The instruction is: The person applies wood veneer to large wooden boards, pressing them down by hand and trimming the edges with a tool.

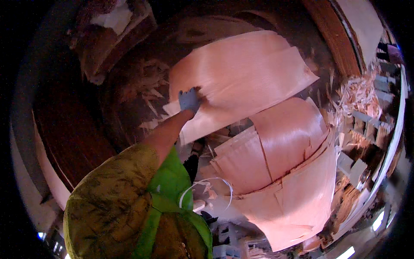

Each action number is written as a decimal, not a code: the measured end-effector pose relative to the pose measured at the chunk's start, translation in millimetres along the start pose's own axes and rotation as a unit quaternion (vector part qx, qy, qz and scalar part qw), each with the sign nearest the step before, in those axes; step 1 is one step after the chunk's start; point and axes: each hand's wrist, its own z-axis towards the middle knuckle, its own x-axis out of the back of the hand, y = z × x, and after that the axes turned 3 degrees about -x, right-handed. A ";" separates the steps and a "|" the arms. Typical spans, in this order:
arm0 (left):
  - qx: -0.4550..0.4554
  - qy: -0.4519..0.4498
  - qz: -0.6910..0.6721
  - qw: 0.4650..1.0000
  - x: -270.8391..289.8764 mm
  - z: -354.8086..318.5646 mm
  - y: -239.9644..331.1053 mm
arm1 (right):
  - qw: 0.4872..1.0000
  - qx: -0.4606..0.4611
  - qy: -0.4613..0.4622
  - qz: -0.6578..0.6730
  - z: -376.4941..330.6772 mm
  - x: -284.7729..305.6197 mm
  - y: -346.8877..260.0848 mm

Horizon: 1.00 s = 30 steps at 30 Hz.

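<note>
Left hand (pixel 189 100), gloved, clamps the near edge of a large veneer sheet (pixel 241 73) held out ahead; right hand not in view. 1 veneer pile (pixel 284 172) lies lower right – keep the sheet flat, lift evenly, avoid cracking it.

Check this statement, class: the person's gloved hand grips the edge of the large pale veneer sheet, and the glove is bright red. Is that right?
Not quite. In the head view the glove is grey-blue, not red. The rest holds: that gloved hand grips the edge of the large pale veneer sheet.
</note>
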 end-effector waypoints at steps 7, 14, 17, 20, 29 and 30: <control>-0.193 -0.181 -0.115 0.958 87.6 -24.4 -2.8 | 0.993 0.046 0.010 0.112 -70.7 -52.6 1.4; -0.415 -0.216 -0.188 0.863 230.0 9.6 74.6 | 0.962 0.115 0.048 0.244 -133.4 -88.8 14.9; -0.441 -0.190 -0.239 0.844 286.6 2.9 107.9 | 0.917 0.180 0.108 0.340 -150.5 -74.7 33.0; -0.478 -0.152 -0.295 0.814 331.9 -36.4 141.6 | 0.840 0.172 0.130 0.498 -172.4 -47.9 74.7; -0.310 -0.376 -0.573 0.659 363.9 -348.0 256.4 | 0.503 0.132 0.334 0.786 -213.1 -1.3 328.1; -0.342 -0.435 -0.535 0.639 362.6 -384.7 268.1 | 0.435 0.197 0.335 0.812 -219.1 -1.7 356.9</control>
